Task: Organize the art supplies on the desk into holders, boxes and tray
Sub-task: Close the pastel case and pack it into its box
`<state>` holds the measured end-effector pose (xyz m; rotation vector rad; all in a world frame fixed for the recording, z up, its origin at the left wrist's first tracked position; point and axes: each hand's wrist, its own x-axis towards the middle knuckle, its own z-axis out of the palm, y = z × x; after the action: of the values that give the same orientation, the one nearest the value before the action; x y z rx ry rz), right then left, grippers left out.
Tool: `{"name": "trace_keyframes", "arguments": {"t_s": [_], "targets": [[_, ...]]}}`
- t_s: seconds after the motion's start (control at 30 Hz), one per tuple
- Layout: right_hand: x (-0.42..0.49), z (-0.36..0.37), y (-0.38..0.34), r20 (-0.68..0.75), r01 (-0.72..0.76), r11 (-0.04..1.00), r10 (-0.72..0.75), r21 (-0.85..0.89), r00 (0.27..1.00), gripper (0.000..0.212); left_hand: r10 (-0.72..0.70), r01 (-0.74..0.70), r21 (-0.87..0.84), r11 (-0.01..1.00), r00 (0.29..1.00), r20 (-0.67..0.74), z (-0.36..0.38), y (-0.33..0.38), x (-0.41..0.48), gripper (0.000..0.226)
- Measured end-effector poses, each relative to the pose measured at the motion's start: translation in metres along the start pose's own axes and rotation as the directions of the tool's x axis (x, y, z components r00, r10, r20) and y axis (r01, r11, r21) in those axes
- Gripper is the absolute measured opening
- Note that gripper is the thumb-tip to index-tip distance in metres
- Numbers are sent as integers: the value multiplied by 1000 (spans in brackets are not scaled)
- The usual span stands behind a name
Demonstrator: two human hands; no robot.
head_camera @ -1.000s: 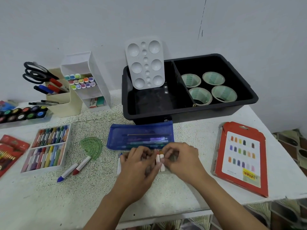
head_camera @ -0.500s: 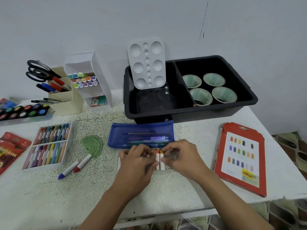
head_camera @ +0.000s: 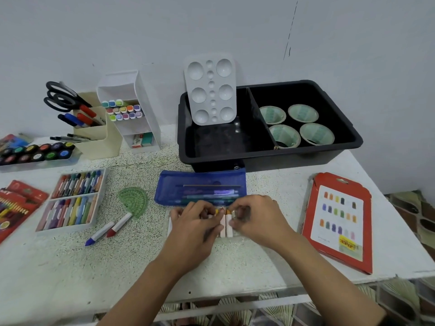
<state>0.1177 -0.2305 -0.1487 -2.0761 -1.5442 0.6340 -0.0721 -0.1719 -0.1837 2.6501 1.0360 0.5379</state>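
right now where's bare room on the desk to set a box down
Widest bare patch: front left, between the loose markers, the left hand and the desk's near edge. A smaller one lies between the black bin and the red pack. Crowded: around the crayon tray and the blue pencil case.

Between the left hand (head_camera: 193, 231) and right hand (head_camera: 257, 222) white-wrapped, orange-tipped crayons (head_camera: 228, 228) are showing; beyond, a blue pencil case (head_camera: 200, 182) is lying before a black tray (head_camera: 259, 158); green protractor (head_camera: 134, 201) leftward.
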Motion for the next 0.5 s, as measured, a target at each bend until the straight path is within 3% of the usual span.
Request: {"name": "trace_keyframes", "arguments": {"t_s": [0.37,0.5], "targets": [[-3,-5,-2,-3,66,994,-66,92,998,14,-28,27,-121,992,1000,-2,-3,-2,-2,45],[0,-4,-23,-33,164,973,-160,165,986,5,-94,73,-224,972,992,-86,-29,-11,-4,37]]}}
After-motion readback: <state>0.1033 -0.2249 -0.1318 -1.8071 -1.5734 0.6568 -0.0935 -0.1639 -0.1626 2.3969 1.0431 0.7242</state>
